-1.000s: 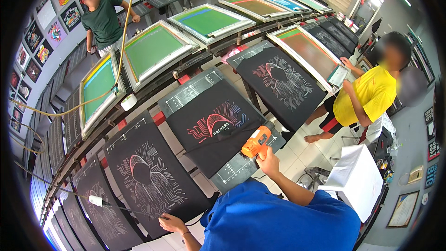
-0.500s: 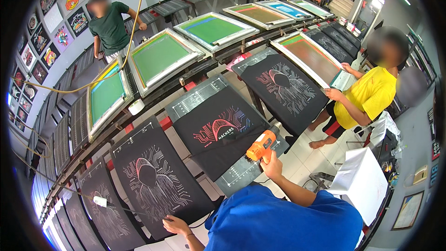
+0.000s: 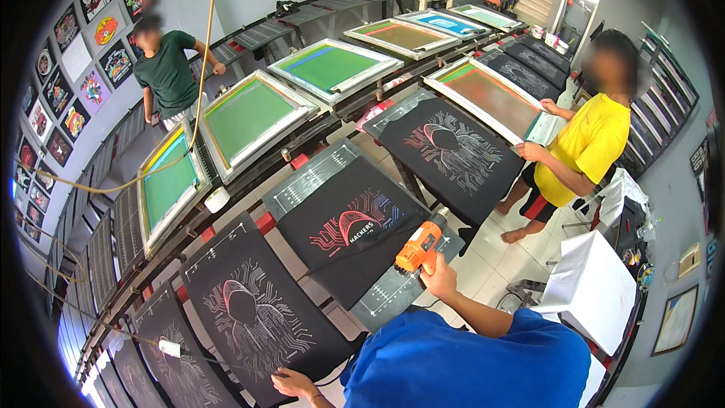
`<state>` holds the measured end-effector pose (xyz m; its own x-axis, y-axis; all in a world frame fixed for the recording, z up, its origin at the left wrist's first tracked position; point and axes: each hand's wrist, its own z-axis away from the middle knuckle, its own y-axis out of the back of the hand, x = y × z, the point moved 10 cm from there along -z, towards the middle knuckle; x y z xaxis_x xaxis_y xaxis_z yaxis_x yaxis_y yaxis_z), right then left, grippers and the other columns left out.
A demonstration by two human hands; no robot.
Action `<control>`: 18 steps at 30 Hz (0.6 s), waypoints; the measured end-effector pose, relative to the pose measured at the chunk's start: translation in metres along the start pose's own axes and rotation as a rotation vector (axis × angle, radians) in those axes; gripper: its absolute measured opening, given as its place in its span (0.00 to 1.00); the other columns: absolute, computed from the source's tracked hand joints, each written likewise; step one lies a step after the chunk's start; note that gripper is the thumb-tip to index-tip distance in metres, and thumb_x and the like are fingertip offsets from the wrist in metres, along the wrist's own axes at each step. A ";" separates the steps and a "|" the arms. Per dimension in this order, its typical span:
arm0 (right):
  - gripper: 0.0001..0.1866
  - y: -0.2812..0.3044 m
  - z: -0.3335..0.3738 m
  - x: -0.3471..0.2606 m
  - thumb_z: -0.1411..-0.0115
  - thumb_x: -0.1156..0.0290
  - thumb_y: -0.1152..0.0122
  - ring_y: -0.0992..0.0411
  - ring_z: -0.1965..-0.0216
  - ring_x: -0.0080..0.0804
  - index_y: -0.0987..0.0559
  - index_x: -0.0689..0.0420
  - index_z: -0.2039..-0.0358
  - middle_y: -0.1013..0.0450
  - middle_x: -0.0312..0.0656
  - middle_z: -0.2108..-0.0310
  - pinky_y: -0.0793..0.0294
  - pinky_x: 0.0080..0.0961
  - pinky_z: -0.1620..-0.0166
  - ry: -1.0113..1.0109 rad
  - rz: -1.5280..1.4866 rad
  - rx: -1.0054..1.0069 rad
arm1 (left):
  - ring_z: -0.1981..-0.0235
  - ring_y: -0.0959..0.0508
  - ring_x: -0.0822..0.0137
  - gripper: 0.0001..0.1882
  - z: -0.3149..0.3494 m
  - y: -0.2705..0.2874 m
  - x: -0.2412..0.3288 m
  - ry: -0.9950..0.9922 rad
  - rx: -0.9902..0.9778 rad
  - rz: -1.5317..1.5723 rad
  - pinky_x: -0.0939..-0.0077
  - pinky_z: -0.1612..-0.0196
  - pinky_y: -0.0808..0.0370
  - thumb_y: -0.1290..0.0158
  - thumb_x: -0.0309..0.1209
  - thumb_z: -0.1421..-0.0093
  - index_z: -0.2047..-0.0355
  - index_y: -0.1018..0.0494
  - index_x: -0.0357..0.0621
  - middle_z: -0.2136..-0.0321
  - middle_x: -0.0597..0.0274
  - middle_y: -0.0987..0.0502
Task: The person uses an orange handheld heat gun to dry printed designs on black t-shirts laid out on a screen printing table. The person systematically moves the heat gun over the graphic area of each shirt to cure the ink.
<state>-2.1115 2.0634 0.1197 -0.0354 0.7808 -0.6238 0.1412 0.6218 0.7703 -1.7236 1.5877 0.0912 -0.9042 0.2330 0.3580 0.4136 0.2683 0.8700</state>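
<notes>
My right hand (image 3: 439, 276) is wrapped round the handle of an orange heat gun (image 3: 420, 245), its metal nozzle pointing up and to the right. The gun is over the near end of a grey platen (image 3: 389, 301). Across that platen lies a black T-shirt (image 3: 340, 257) with a red, white and blue hooded-figure print, its cloth folded across the print's lower part. My left hand (image 3: 294, 384) is closed on a thin dark cord (image 3: 240, 369) at the near edge of another printed black shirt (image 3: 257, 310). That cord runs to a white socket (image 3: 170, 347) hanging on a yellowish cable.
Framed printing screens (image 3: 253, 117) line the rack beyond the shirts. A person in yellow (image 3: 593, 136) holds a screen (image 3: 483, 94) at the right. Another, in dark green (image 3: 168, 72), stands at the far left. A white box (image 3: 589, 287) stands to my right.
The whole view has shifted slightly. Both of my hands keep their grips, and the heat gun stays over the near end of the platen. The person in yellow still holds the screen.
</notes>
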 end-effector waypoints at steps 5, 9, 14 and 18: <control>0.29 -0.002 0.000 0.003 0.49 0.61 0.34 0.25 0.70 0.60 0.35 0.56 0.50 0.23 0.55 0.71 0.28 0.54 0.66 -0.016 0.005 -0.009 | 0.59 0.26 0.45 0.21 0.000 0.000 0.000 0.044 -0.059 -0.054 0.56 0.54 0.31 0.56 0.40 0.32 0.58 0.27 0.28 0.63 0.43 0.22; 0.29 -0.001 -0.001 0.001 0.49 0.61 0.35 0.24 0.70 0.59 0.35 0.56 0.50 0.24 0.55 0.72 0.27 0.54 0.66 -0.035 0.016 -0.014 | 0.59 0.26 0.46 0.22 0.000 -0.006 -0.009 0.054 -0.061 -0.042 0.56 0.53 0.31 0.55 0.40 0.32 0.58 0.27 0.28 0.62 0.44 0.22; 0.30 -0.004 -0.002 0.008 0.50 0.60 0.34 0.24 0.71 0.58 0.35 0.57 0.49 0.24 0.55 0.72 0.27 0.53 0.67 -0.004 0.006 -0.003 | 0.60 0.26 0.47 0.21 0.000 -0.016 -0.017 0.016 -0.018 -0.065 0.57 0.54 0.31 0.55 0.40 0.32 0.58 0.27 0.29 0.64 0.45 0.22; 0.31 -0.007 -0.002 0.013 0.50 0.60 0.33 0.24 0.71 0.57 0.34 0.56 0.48 0.24 0.54 0.73 0.26 0.51 0.67 -0.031 0.008 -0.027 | 0.59 0.26 0.45 0.19 0.002 -0.006 -0.006 0.005 0.012 -0.050 0.57 0.53 0.32 0.55 0.38 0.33 0.61 0.28 0.29 0.65 0.44 0.23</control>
<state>-2.1153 2.0699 0.1066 -0.0038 0.7840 -0.6207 0.1150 0.6169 0.7786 -1.7209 1.5865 0.0832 -0.9243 0.2140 0.3162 0.3692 0.2906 0.8827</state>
